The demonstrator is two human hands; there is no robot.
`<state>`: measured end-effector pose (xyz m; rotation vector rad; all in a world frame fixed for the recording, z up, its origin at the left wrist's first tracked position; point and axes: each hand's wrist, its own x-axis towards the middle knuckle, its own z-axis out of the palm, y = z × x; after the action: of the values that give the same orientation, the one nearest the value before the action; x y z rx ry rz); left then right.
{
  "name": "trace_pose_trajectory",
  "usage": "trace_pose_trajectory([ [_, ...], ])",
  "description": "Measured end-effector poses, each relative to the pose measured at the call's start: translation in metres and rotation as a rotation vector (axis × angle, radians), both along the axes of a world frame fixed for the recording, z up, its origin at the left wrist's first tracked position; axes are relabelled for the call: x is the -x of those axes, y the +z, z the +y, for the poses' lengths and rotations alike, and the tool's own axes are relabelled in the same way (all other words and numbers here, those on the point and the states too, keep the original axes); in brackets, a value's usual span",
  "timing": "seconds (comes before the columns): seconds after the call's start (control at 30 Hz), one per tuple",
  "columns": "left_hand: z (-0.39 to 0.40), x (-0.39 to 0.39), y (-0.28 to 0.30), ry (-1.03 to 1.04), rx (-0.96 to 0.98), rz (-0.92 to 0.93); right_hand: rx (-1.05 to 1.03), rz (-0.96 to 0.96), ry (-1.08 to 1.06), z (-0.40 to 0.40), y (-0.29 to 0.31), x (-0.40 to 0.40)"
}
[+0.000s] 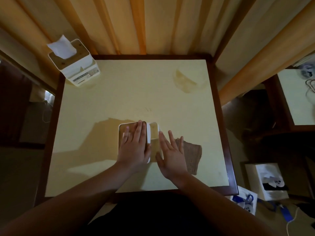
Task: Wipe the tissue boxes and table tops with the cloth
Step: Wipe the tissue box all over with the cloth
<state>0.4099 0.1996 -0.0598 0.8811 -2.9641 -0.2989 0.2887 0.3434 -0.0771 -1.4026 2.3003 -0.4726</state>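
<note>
On top of the near tissue box (pixel 132 133) the left hand (pixel 134 147) is laid flat, right hand (pixel 172 154) spread open beside its white side, nothing gripped.

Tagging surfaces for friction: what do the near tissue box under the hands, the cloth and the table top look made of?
Near tissue box: white, smooth walls, likely plastic; brown lid looks wooden.
Cloth: brown, ribbed texture, probably woven or knitted.
Table top: pale yellow, glossy sheen, maybe laminate; dark wooden-looking frame.

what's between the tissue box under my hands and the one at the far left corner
In the head view, only bare table top lies between the near tissue box and the corner tissue box.
</note>
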Motion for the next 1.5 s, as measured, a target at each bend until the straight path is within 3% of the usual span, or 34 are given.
trace_pose_trajectory([
  [0.2, -0.015, -0.023, 0.000, 0.019, -0.196, 0.124, 0.083, 0.121, 0.039, -0.012, 0.031, -0.011],
  [0.33, -0.025, -0.044, 0.000, 0.081, -0.266, 0.183, 0.118, -0.012, 0.118, -0.022, 0.038, -0.019],
  [0.47, -0.041, -0.070, -0.003, 0.102, -0.251, 0.143, 0.166, -0.156, 0.205, -0.028, 0.043, -0.022],
  [0.73, -0.053, -0.109, -0.013, 0.181, -0.226, -0.053, 0.124, -0.121, 0.340, -0.058, 0.037, -0.044],
  [0.93, -0.054, -0.101, 0.007, 0.311, -0.255, 0.064, 0.213, -0.229, 0.303, -0.053, 0.044, -0.035],
  [1.07, -0.052, -0.079, 0.031, 0.294, -0.206, 0.179, 0.235, -0.137, 0.114, -0.020, 0.024, -0.006],
  [1.17, -0.048, -0.064, 0.042, 0.143, -0.151, 0.180, 0.147, -0.049, 0.033, 0.011, 0.004, 0.018],
  [1.27, -0.043, -0.051, 0.043, 0.031, -0.115, 0.136, -0.090, 0.030, 0.034, 0.040, -0.004, 0.038],
  [1.37, -0.040, -0.042, 0.039, -0.010, -0.104, 0.087, -0.263, 0.106, 0.079, 0.063, -0.008, 0.051],
  [1.5, -0.038, -0.040, 0.036, -0.009, -0.080, 0.084, -0.388, 0.066, 0.147, 0.083, -0.013, 0.057],
])
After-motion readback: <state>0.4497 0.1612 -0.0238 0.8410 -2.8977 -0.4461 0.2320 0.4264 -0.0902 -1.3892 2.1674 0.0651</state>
